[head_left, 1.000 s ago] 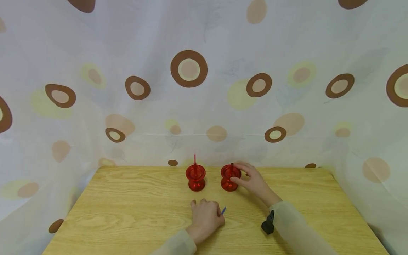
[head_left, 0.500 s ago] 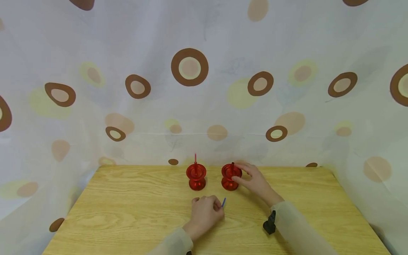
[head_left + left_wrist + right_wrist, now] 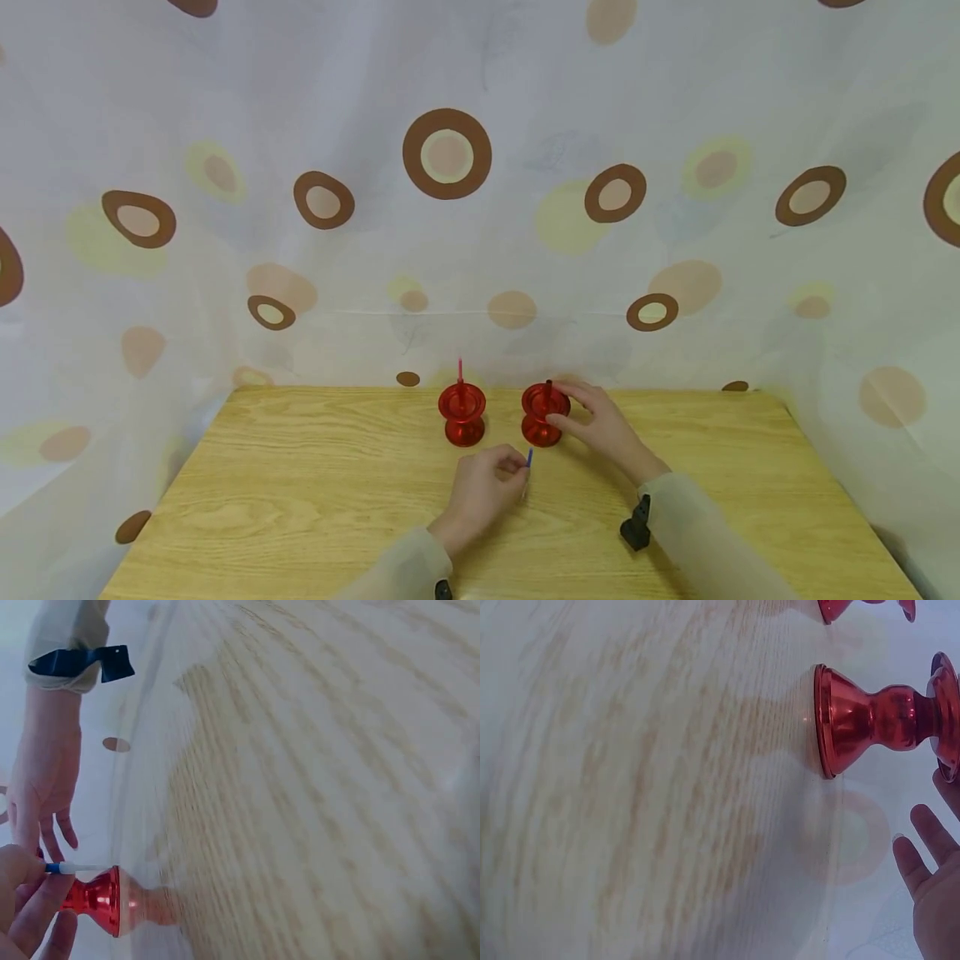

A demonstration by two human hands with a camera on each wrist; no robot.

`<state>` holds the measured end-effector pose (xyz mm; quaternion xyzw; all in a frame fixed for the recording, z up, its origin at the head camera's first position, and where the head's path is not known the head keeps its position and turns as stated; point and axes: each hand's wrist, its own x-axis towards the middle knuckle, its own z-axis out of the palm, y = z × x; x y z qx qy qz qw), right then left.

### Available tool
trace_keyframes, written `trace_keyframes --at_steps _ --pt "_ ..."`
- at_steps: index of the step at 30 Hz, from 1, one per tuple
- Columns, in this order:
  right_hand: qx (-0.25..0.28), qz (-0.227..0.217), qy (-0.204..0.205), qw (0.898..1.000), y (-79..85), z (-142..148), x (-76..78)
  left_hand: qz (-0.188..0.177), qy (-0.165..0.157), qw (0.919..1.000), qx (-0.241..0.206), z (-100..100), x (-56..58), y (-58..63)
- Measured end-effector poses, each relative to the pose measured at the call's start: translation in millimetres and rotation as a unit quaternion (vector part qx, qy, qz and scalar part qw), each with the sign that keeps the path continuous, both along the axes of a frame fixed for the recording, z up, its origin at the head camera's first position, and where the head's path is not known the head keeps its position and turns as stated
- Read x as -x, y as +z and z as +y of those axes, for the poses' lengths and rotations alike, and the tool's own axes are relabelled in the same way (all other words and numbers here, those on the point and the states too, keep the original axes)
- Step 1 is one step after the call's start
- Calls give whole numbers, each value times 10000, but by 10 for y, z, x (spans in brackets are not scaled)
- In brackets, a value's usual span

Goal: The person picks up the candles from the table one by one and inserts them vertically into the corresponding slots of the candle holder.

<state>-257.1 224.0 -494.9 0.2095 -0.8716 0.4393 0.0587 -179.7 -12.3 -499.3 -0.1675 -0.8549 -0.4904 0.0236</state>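
My left hand pinches a thin small candle, held upright over the table just in front of the right-hand red candle holder. The candle looks blue at one end and white at the other in the left wrist view. Thumb and fingers of my right hand grip the rim of that shiny holder, which stands upright with a dark red tube at its centre. In the right wrist view the other fingers are spread. To the left stands a matching red candle holder with a pink candle upright in it.
Both holders stand near the back edge of the wood-grain table. Behind and beside it hangs a pale curtain with brown and yellow circles. A black strap with a small camera sits on the right wrist.
My left hand has moved forward and turned, bringing the blue candle closer to the right-hand holder and more upright. My right hand keeps its grip on the rim.
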Motion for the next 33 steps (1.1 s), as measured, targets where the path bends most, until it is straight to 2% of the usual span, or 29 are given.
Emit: trace_keyframes --at_steps 8,17,33 --pt "119 -335 -261 9990 30 -6 -44 115 -80 9992 -362 -8 57 112" --pt "267 -407 -174 9987 25 -45 -77 60 -66 9983 -578 -38 129 184" --pt "413 -586 -221 9972 -52 -27 -57 -282 -71 9931 -1140 -24 243 281"
